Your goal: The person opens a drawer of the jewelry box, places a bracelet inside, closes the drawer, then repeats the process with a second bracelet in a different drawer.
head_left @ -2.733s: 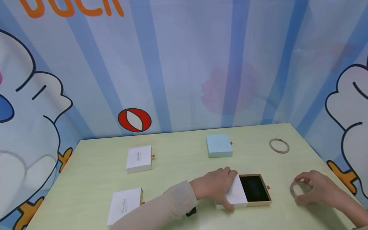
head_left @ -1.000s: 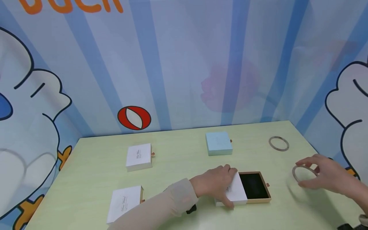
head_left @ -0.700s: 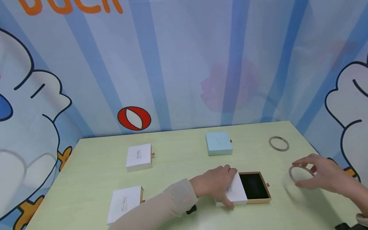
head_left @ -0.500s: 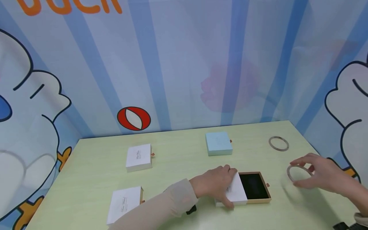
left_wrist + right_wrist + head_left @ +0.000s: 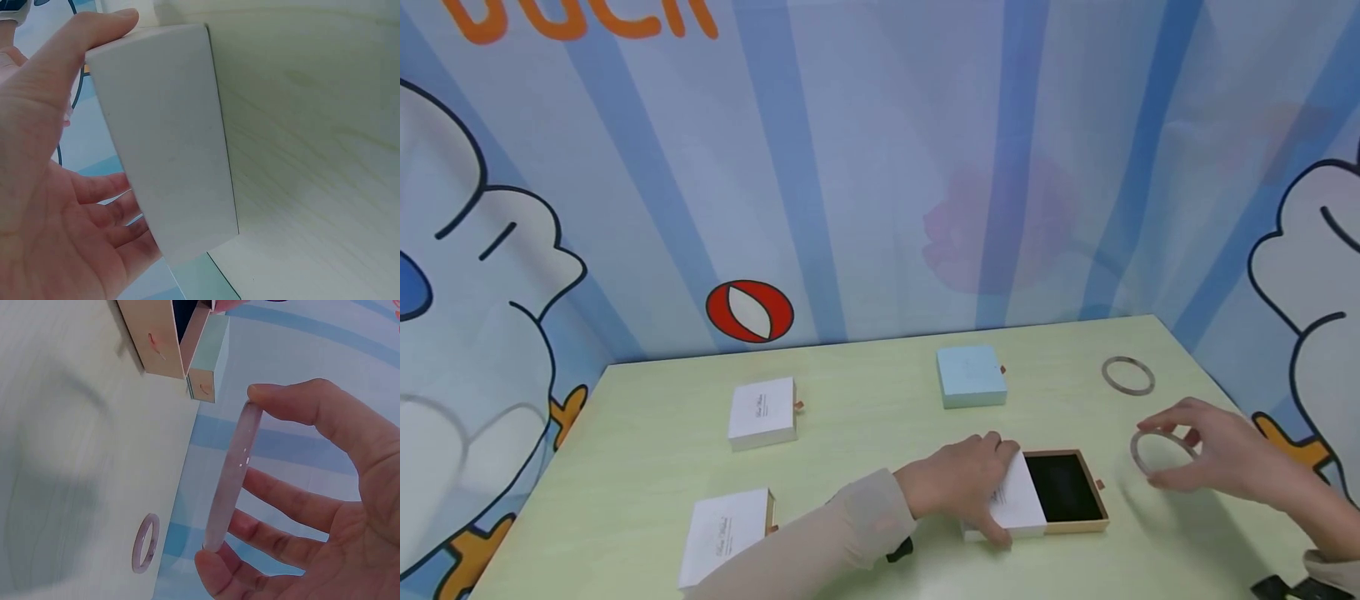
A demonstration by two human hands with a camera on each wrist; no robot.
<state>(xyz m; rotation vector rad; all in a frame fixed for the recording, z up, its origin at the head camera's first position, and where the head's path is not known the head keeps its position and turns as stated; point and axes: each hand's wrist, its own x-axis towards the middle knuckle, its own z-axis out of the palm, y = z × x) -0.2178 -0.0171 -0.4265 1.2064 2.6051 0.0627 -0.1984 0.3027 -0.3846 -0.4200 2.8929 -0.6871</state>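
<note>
My left hand [image 5: 962, 483] grips a white drawer box [image 5: 1022, 504] from its left end, thumb on the near side and fingers over the far side. The box's drawer [image 5: 1063, 487], lined in black, is slid out to the right. To the right of it, my right hand [image 5: 1213, 446] holds a pale bangle [image 5: 1138, 458] above the table, pinched across its width. In the right wrist view the bangle [image 5: 232, 481] shows edge-on between thumb and fingers, glossy and pinkish. In the left wrist view the plain end of the box [image 5: 165, 137] faces the palm.
A second bangle [image 5: 1127, 392] lies at the back right of the table [image 5: 865, 400]. Behind the held box sits a light blue box [image 5: 972, 377]. Two white boxes stand at the left, one farther back [image 5: 763, 412] and one nearer box [image 5: 726, 533] partly behind my left sleeve.
My right hand has lifted the bangle off the table, then moved it left toward the pulled-out drawer. The left hand and its box stay in place.
</note>
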